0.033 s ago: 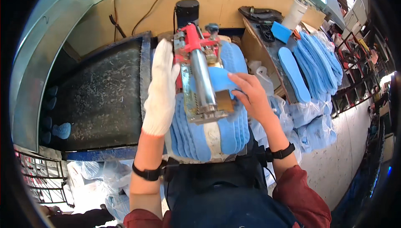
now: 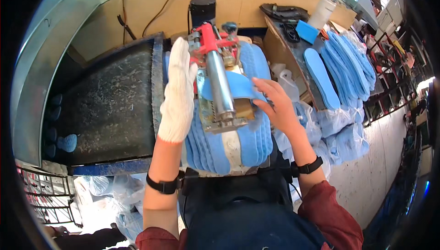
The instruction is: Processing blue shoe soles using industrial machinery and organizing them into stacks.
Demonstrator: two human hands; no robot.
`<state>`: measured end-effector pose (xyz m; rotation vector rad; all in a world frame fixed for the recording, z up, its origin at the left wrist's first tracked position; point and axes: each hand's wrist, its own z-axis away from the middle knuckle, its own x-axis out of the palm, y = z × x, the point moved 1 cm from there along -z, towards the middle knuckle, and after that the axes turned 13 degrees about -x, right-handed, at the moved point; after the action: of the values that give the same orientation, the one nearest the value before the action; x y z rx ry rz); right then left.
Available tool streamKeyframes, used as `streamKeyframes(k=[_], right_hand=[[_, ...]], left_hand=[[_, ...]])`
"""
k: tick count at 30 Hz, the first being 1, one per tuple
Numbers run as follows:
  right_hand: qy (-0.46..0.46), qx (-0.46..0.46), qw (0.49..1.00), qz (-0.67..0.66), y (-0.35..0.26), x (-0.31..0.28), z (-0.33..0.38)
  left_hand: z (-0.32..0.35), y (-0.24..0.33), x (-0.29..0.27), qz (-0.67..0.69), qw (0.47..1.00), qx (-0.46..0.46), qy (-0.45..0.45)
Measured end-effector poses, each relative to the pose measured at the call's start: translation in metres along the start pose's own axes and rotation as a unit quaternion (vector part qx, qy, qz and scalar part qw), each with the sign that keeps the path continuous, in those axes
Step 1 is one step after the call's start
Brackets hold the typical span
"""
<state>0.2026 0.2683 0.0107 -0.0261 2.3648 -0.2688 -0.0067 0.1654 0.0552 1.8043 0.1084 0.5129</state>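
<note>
A machine [image 2: 219, 83] with a shiny metal roller and red brackets stands before me. A blue insole [image 2: 240, 85] lies crosswise beneath its roller, bent in a curve. My right hand [image 2: 277, 101] holds the right end of this insole, fingers at its far edge and thumb at its near edge. My left hand [image 2: 177, 89], in a white knitted glove, is stretched flat and upright along the machine's left side; its fingers point away from me and hold nothing. Rows of blue insoles [image 2: 254, 144] stand below the machine, on both sides of a pale strip.
To the left is a dark, scuffed tray [image 2: 114, 99] with a few blue insoles at its far left end. A side table at right carries stacked insoles [image 2: 346, 67], a blue block [image 2: 307, 32], a white bottle [image 2: 322, 12] and a dark shoe [image 2: 284, 13]. Plastic bags [image 2: 339, 144] sit below it.
More of the blue insole shows under the roller, left of my right hand. My left hand has shifted slightly. The whole view has moved a little.
</note>
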Motion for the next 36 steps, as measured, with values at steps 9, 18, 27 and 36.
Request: streamKeyframes(k=[9,18,27,36], right_hand=[[0.028,0.377,0.918,-0.119,0.026,0.061,0.106],[-0.245,0.327,0.903,0.131,0.039,0.104,0.149],[-0.215,0.287,0.933,-0.016,0.03,0.101,0.118],[-0.262,0.163,0.948,0.074,0.065,0.106,0.157]], left_hand=[[-0.022,-0.065,-0.026,-0.145,0.989,0.002,0.012],[0.028,-0.089,-0.051,-0.158,0.984,-0.073,0.028],[0.096,-0.075,-0.093,0.312,0.849,-0.406,-0.127],[0.153,0.026,-0.181,0.294,0.906,-0.256,0.166]])
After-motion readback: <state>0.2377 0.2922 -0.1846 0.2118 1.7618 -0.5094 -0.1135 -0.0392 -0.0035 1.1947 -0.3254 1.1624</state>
